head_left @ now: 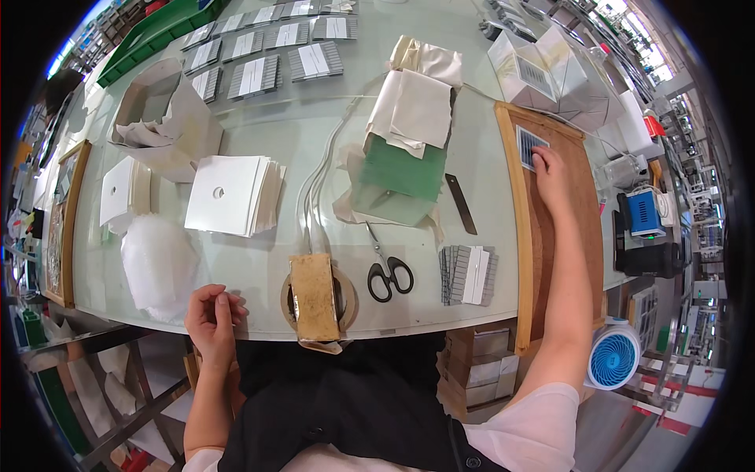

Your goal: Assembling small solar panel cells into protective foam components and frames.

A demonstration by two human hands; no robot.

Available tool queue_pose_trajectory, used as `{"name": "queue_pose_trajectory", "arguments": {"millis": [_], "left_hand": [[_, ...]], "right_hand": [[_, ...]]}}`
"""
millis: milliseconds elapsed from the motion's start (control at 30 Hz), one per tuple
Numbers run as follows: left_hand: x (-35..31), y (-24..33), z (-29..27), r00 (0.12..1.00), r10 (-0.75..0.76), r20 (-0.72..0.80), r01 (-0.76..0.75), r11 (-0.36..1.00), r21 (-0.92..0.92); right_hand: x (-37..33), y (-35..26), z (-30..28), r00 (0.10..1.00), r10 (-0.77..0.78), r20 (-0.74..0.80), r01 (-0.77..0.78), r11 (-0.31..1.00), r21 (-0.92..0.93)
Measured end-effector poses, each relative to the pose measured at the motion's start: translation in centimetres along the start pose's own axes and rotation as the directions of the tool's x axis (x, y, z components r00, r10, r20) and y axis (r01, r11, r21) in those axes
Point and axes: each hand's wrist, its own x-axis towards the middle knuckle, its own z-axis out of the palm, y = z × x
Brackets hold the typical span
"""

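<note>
While we are reaching our right hand out across the wooden board, its fingers are lying flat and released, the fingertips touching the small grey striped panel just beyond them. Our left hand is hovering loosely curled at the near edge of the tabletop, grasping nothing we can see, with the stack of white sheets lying farther out beyond it and the scissors off to its right.

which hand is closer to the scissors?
Left. The left hand is at the table edge left of the scissors; the right hand is farther, up on the brown board.
</note>
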Motion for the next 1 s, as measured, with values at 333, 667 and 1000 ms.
{"name": "queue_pose_trajectory", "arguments": {"millis": [333,667,1000], "left_hand": [[0.0,-0.4,0.0,1.0,-0.005,0.006,0.005,1.0,-0.009],[-0.1,-0.5,0.0,1.0,0.015,0.005,-0.015,1.0,0.003],[0.0,-0.4,0.3,0.998,0.065,0.011,-0.065,0.998,-0.014]], "right_hand": [[0.6,-0.1,2.5,0.996,-0.075,0.045,0.074,0.997,0.031],[0.0,-1.0,2.6,0.994,0.029,0.103,-0.019,0.995,-0.094],[0.7,-0.2,2.8,0.999,-0.035,-0.008,0.036,0.998,0.058]]}}
